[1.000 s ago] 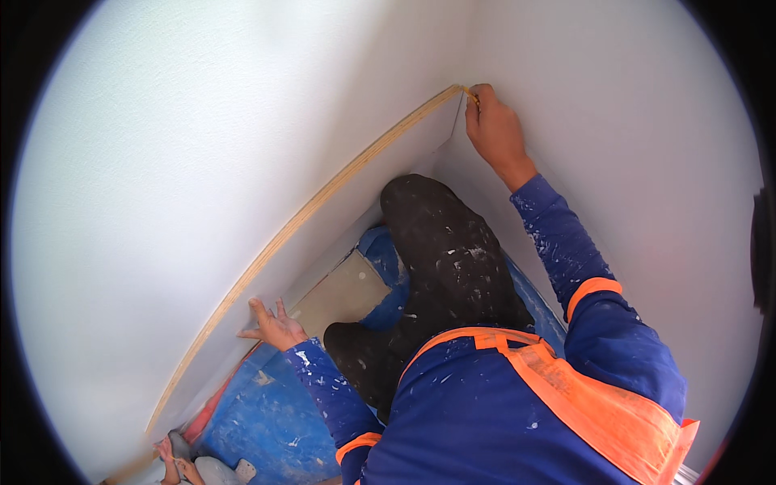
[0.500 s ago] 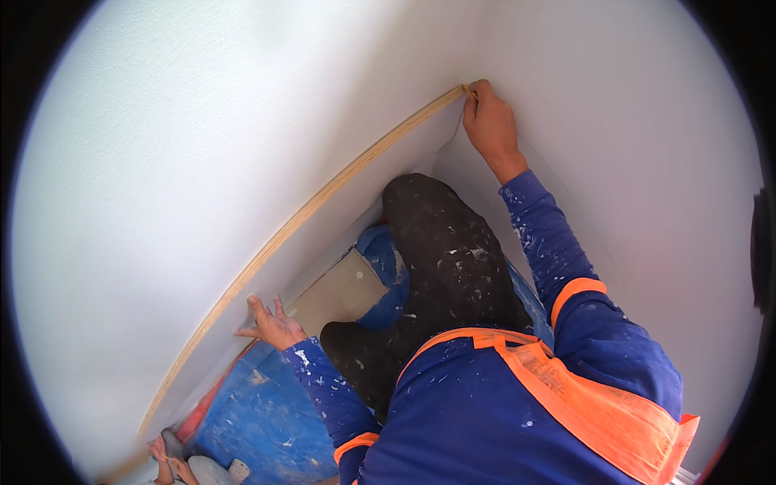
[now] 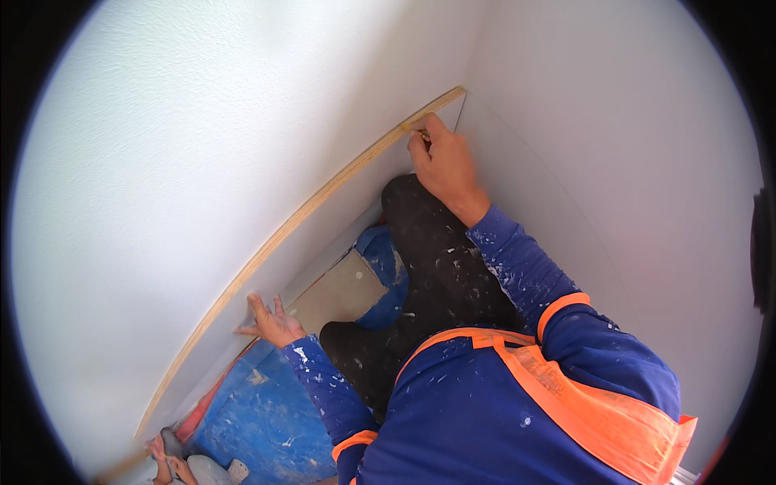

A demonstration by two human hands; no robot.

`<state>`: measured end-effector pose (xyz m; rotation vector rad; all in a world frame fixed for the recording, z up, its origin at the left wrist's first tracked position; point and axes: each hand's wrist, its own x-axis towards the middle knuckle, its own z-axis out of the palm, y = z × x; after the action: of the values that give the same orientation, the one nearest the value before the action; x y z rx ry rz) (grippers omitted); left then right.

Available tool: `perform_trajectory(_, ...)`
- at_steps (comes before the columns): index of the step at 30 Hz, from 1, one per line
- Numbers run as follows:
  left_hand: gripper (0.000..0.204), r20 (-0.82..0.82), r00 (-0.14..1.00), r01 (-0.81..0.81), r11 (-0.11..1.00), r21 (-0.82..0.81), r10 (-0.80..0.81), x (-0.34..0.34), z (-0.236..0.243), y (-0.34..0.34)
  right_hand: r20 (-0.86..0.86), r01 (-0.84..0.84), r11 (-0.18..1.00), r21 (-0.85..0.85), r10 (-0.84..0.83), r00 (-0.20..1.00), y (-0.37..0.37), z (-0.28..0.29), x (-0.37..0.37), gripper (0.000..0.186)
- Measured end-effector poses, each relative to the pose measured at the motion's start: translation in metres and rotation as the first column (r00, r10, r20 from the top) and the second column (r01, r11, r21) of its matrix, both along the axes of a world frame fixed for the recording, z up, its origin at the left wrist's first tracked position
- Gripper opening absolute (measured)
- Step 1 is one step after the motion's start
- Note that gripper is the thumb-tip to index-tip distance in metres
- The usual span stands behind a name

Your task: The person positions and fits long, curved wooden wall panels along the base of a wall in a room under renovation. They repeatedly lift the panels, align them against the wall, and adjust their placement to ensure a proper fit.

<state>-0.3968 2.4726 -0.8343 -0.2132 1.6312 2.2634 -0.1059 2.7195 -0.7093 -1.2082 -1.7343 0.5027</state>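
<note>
A long board [image 3: 299,222] with a pale, layered wood edge on top and a white face runs along the left wall to the corner. My left hand [image 3: 275,325] has its fingers spread and rests against the board's white face, about midway along. Near the corner end, my right hand [image 3: 444,162] is closed in a pinch just at the top edge. Between its fingertips is a small yellowish thing [image 3: 423,134], mostly hidden, its kind unclear.
Another person's hands [image 3: 166,462] are by the board's near end at lower left. Blue paint-stained sheeting [image 3: 271,412] and a beige patch of floor [image 3: 339,293] lie below. My bent leg in dark trousers [image 3: 440,250] is close to the board. A white wall [image 3: 622,162] rises at right.
My right hand has moved from the corner leftward and nearer along the board's top edge, still pinching the small yellowish thing. The left hand and the board stay put.
</note>
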Motion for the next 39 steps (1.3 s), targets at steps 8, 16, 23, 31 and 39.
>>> perform_trajectory(8, 0.134, -0.004, 1.000, -0.020, 0.999, 0.027, 0.020, -0.001, -0.002, -0.001, -0.725, -0.348, 0.799, -0.491, -0.153, 0.672, -0.009, -0.029, 0.074, 0.011)
perform_trajectory(16, 0.136, 0.040, 0.999, 0.010, 0.998, 0.063, -0.012, 0.003, 0.006, 0.000, -0.894, -0.633, 0.641, -0.434, -0.216, 0.394, 0.044, -0.138, 0.141, 0.028)
perform_trajectory(23, 0.129, 0.173, 0.981, -0.121, 0.974, 0.192, 0.088, -0.008, -0.012, -0.018, -0.071, -0.412, 0.827, -0.383, 0.418, 0.906, 0.045, -0.146, 0.115, 0.038)
perform_trajectory(31, 0.135, 0.324, 0.933, -0.255, 0.922, 0.293, 0.155, -0.011, -0.016, -0.017, 0.326, -0.544, 0.817, -0.192, 0.576, 0.750, 0.125, -0.196, 0.118, 0.014)
perform_trajectory(39, 0.104, 0.336, 0.941, -0.139, 0.869, 0.475, -0.033, -0.012, -0.024, -0.020, 0.010, -0.469, 0.804, -0.366, 0.507, 0.862, 0.169, -0.235, 0.117, 0.006)
